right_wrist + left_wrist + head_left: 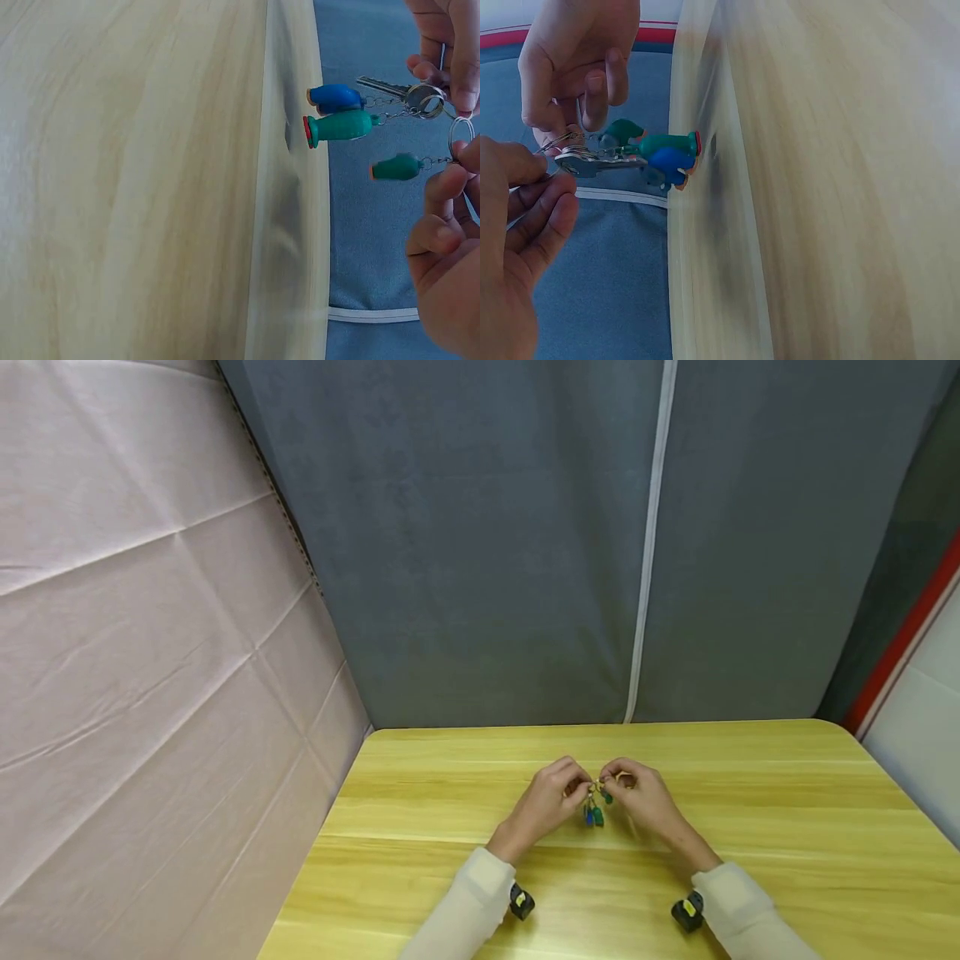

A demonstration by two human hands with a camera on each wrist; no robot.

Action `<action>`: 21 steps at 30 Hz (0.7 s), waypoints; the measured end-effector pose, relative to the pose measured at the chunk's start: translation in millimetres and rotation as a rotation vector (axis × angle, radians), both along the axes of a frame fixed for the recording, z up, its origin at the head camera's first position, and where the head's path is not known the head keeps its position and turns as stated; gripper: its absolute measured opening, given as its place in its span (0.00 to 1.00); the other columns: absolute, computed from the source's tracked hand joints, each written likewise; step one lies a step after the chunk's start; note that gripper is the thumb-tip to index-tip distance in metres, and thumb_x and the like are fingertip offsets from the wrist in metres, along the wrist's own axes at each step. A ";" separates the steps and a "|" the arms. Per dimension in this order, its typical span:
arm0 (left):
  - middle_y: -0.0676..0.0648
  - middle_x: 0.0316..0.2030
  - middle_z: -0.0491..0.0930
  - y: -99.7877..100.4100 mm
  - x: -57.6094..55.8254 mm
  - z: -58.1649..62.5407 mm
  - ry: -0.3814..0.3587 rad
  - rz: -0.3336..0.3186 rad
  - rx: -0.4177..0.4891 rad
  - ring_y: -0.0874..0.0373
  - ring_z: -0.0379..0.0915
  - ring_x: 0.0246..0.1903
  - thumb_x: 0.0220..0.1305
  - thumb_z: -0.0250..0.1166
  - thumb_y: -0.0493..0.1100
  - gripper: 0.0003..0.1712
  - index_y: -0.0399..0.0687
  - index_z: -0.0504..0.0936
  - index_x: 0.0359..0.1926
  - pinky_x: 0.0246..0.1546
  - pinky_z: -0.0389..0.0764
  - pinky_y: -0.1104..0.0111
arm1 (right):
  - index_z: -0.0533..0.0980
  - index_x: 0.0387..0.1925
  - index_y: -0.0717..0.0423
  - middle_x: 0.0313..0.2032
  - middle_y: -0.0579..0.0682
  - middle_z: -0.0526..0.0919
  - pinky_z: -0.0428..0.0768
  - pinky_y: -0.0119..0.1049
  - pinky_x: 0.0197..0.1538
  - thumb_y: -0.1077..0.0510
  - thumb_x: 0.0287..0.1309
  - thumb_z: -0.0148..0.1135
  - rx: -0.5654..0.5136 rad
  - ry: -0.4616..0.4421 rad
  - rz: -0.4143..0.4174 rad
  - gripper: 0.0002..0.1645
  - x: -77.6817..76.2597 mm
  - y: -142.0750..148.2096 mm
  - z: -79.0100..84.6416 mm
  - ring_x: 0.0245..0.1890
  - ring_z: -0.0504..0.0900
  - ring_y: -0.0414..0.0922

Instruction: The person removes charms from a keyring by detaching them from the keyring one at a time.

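Above the table, my left hand (pixel 551 795) and right hand (pixel 643 792) face each other with their fingertips close together. Between thumb and fingers the left hand pinches a key ring, from which hang a silver key (pixel 381 85), a blue figure-shaped charm (pixel 336 97) and a larger green charm (pixel 343 125) with a red end. The right hand pinches a silver key ring (pixel 451 139) bearing a smaller green charm (pixel 397 167) on a short chain. Fingers cover part of both rings; whether they are linked I cannot tell.
The light wood table (pixel 420 810) spreads beneath both hands. Behind it hangs a grey-blue curtain (pixel 487 568) with a white strip (pixel 651 543). A pale cloth wall (pixel 150 652) stands at the left. Each wrist wears a small black camera (pixel 521 902).
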State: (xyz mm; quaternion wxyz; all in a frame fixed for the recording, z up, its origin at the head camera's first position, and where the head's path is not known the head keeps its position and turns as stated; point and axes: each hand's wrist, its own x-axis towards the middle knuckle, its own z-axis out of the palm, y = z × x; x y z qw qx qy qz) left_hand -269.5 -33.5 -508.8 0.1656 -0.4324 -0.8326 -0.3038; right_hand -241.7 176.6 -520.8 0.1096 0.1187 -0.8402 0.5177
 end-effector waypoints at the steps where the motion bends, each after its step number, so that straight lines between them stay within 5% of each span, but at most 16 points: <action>1: 0.51 0.39 0.82 0.1 0.3 0.1 0.001 0.003 -0.002 0.68 0.76 0.34 0.77 0.65 0.37 0.03 0.46 0.86 0.44 0.36 0.74 0.88 | 0.84 0.43 0.60 0.40 0.56 0.87 0.79 0.32 0.30 0.64 0.73 0.63 -0.008 -0.010 -0.008 0.05 0.3 0.2 0.0 0.27 0.77 0.35; 11: 0.50 0.39 0.83 -0.3 0.9 2.8 0.025 0.004 0.008 0.65 0.78 0.34 0.77 0.65 0.36 0.04 0.46 0.86 0.44 0.37 0.75 0.87 | 0.85 0.44 0.58 0.42 0.57 0.87 0.77 0.31 0.30 0.63 0.73 0.63 -0.014 -0.026 -0.023 0.06 0.0 2.2 0.4 0.26 0.77 0.35; 17: 0.49 0.40 0.82 -1.5 0.2 2.5 0.015 -0.003 0.011 0.65 0.78 0.34 0.78 0.64 0.37 0.05 0.45 0.86 0.46 0.37 0.75 0.87 | 0.84 0.53 0.61 0.50 0.63 0.84 0.82 0.35 0.29 0.66 0.73 0.62 -0.036 0.022 0.105 0.11 -1.0 4.2 0.5 0.26 0.81 0.44; 21: 0.49 0.40 0.82 -2.3 0.0 1.9 -0.001 -0.007 0.018 0.65 0.78 0.34 0.78 0.64 0.37 0.05 0.44 0.87 0.47 0.36 0.75 0.87 | 0.85 0.50 0.59 0.48 0.60 0.85 0.83 0.36 0.31 0.65 0.74 0.63 -0.027 0.048 0.168 0.09 -1.2 4.8 0.6 0.27 0.81 0.44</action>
